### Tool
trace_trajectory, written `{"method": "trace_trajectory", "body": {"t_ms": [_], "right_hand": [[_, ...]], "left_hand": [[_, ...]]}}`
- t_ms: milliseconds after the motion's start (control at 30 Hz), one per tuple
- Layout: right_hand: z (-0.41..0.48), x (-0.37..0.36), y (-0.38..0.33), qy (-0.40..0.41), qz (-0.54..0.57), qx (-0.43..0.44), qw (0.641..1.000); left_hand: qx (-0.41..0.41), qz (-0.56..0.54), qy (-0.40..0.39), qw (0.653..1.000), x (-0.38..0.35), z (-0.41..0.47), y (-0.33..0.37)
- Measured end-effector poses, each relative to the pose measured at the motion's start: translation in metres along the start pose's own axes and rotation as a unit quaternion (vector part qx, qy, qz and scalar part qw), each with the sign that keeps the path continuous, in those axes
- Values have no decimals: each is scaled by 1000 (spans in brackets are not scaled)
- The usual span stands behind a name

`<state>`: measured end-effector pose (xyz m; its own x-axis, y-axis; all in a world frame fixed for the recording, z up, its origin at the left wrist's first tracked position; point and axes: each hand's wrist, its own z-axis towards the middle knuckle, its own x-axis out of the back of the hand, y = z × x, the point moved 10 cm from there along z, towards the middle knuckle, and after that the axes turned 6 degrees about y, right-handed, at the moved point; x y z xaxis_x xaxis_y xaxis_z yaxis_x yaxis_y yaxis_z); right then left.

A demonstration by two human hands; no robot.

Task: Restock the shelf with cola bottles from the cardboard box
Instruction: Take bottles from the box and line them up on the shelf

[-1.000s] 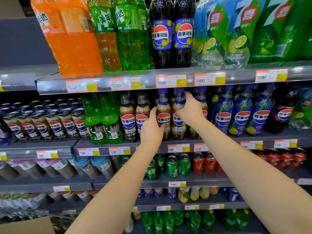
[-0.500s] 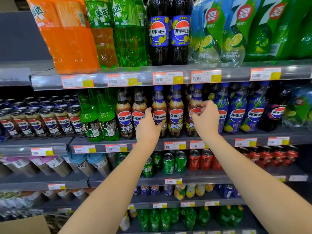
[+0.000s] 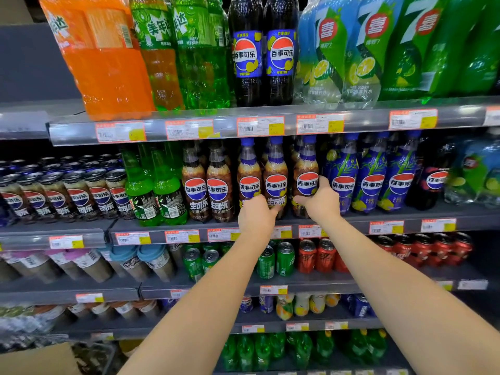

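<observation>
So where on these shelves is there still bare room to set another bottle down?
Top shelf: bare grey stretch left of the orange bottles. Can shelf: bare room right of the red cans. The cola bottles gripped by the left hand and right hand stand packed tight in a full row.

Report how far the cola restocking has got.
Done: three blue-capped cola bottles stand at the shelf front. In hand: left hand grips the leftmost bottle, right hand the rightmost bottle. Left: only a corner of the cardboard box shows; contents hidden.
</observation>
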<state>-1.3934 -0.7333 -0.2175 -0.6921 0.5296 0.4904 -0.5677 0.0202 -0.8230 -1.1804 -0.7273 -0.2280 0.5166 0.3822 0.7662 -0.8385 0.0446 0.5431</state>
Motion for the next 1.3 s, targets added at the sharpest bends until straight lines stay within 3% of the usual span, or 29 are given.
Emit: {"method": "trace_trajectory", "body": {"t_ms": [500, 1300], "right_hand": [[0, 0, 12, -22, 58, 25, 998], [-3, -9, 8, -3, 50, 49, 998]], "left_hand": [[52, -31, 88, 994, -17, -7, -8], [34, -19, 82, 996, -15, -9, -19]]}}
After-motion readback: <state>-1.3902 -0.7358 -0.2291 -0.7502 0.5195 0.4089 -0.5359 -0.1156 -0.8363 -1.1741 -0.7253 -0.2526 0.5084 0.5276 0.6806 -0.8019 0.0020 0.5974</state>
